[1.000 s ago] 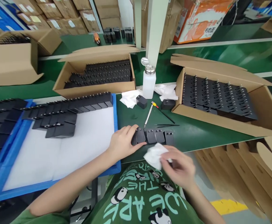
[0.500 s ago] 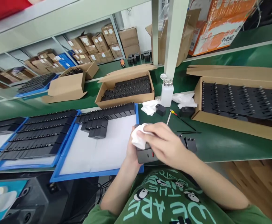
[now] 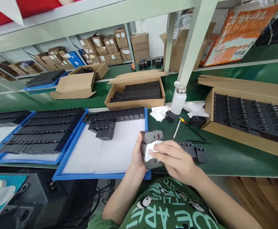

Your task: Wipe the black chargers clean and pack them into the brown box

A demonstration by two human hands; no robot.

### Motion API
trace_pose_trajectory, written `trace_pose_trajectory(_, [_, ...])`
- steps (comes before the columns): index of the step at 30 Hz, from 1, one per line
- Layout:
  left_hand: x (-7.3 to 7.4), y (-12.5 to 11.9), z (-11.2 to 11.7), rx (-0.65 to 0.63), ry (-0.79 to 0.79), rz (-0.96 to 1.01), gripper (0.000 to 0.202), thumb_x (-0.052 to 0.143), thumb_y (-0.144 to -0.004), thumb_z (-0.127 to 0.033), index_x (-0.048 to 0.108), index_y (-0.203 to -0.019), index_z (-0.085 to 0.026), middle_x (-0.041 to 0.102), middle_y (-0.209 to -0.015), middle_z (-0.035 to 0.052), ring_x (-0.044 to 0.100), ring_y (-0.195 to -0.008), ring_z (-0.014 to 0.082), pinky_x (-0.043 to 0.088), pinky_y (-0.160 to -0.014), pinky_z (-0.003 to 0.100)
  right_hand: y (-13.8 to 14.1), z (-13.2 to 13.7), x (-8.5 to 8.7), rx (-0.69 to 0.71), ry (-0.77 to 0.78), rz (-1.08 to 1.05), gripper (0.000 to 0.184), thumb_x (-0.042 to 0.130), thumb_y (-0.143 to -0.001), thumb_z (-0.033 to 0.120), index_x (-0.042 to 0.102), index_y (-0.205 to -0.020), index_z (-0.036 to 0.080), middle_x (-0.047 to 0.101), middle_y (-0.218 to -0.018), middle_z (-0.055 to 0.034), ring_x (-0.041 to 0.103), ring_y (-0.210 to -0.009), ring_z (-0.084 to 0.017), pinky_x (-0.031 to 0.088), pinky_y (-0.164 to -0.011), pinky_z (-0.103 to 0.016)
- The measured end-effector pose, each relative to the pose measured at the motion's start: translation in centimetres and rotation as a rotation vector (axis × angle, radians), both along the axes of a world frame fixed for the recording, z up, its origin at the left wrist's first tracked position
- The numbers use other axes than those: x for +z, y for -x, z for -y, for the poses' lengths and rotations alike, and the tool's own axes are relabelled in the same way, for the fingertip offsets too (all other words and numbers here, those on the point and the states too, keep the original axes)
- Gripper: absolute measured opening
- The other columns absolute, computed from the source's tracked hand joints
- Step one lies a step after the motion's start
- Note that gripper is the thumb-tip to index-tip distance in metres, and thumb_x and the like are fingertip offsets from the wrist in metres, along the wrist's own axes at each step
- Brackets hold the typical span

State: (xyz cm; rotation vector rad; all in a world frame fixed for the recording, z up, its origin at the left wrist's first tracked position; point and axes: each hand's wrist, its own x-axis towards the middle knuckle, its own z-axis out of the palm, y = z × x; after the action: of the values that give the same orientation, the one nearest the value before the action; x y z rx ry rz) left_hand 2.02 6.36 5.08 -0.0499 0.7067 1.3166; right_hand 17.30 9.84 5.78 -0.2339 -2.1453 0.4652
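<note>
My left hand [image 3: 138,156] is closed around a few dark power adapters [image 3: 150,136] held together over the bench's front edge. The top one faces me with a small slot and a red USB port. My right hand [image 3: 178,159] pinches a folded white wipe [image 3: 150,150] and presses it against the middle of the adapters. Beside my right hand, several adapters with metal prongs [image 3: 201,155] lie on the green bench. To the left is a blue-rimmed tray [image 3: 86,176] lined with white sheet, with rows of black adapters [image 3: 105,133] at its back.
A white pump bottle [image 3: 178,101] stands by the post, near crumpled wipes [image 3: 159,112] and a thin red-and-yellow-tipped tool [image 3: 192,129]. Cardboard boxes of adapters stand behind [image 3: 134,104] and at right [image 3: 246,140]. Another full tray [image 3: 41,133] lies left.
The adapters in my left hand have turned, so the face with the red port is now at the top. The wipe in my right hand has moved lower on them. The camera view has shifted slightly.
</note>
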Motion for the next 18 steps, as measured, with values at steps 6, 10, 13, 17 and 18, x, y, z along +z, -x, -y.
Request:
trace_pose_trajectory(6, [0.5,1.1,0.4,0.085,0.077,-0.106,0.056,0.054,-0.088,-0.063,0.070,-0.091,-0.009,0.070,-0.072,0.0104,0.066,-0.059,0.0203,0.054,-0.058,0.031,-3.0,-0.7,-2.3,-0.088,-0.042,-0.010,0.048,0.051,-0.088,-0.006,0.061,-0.128,0.016,0.068,-0.115,-0.0130,0.062,-0.104,-0.022,0.060,-0.082,-0.040])
trace_pose_trajectory(10, [0.5,0.6,0.1,0.081,0.083,-0.150,0.054,0.055,-0.088,-0.060,0.070,-0.085,-0.008,0.070,-0.071,0.0112,0.066,-0.061,0.0193,0.055,-0.060,0.029,-0.8,1.4,-0.9,-0.013,-0.188,-0.050,0.030,0.054,-0.089,-0.001,0.064,-0.117,0.004,0.071,-0.105,-0.0142,0.062,-0.105,-0.022,0.061,-0.085,-0.036])
trace_pose_trajectory(13, [0.2,0.5,-0.1,0.078,0.066,-0.200,0.052,0.060,-0.085,-0.060,0.069,-0.084,-0.009,0.070,-0.072,0.0104,0.066,-0.061,0.0183,0.055,-0.061,0.029,-0.1,1.4,-1.6,0.028,-0.248,-0.018,0.024,0.051,-0.093,0.004,0.065,-0.113,0.003,0.073,-0.101,-0.0135,0.064,-0.098,-0.021,0.062,-0.081,-0.035])
trace_pose_trajectory(17, [-0.3,1.6,0.2,0.104,0.035,-0.318,0.056,0.069,-0.074,-0.065,0.070,-0.090,-0.011,0.069,-0.072,0.0083,0.065,-0.060,0.0192,0.055,-0.060,0.031,-2.3,-0.5,-3.7,-0.086,-0.154,0.145,0.027,0.047,-0.091,0.001,0.067,-0.107,0.009,0.073,-0.104,-0.0132,0.066,-0.099,-0.023,0.063,-0.080,-0.037])
trace_pose_trajectory(18, [-0.4,1.9,0.2,0.112,0.025,-0.356,0.059,0.072,-0.070,-0.066,0.070,-0.092,-0.012,0.069,-0.071,0.0078,0.065,-0.060,0.0196,0.055,-0.059,0.032,-3.0,-0.9,-3.8,-0.099,-0.124,0.261,0.030,0.045,-0.089,0.000,0.067,-0.107,0.010,0.072,-0.110,-0.0141,0.065,-0.104,-0.025,0.063,-0.082,-0.039])
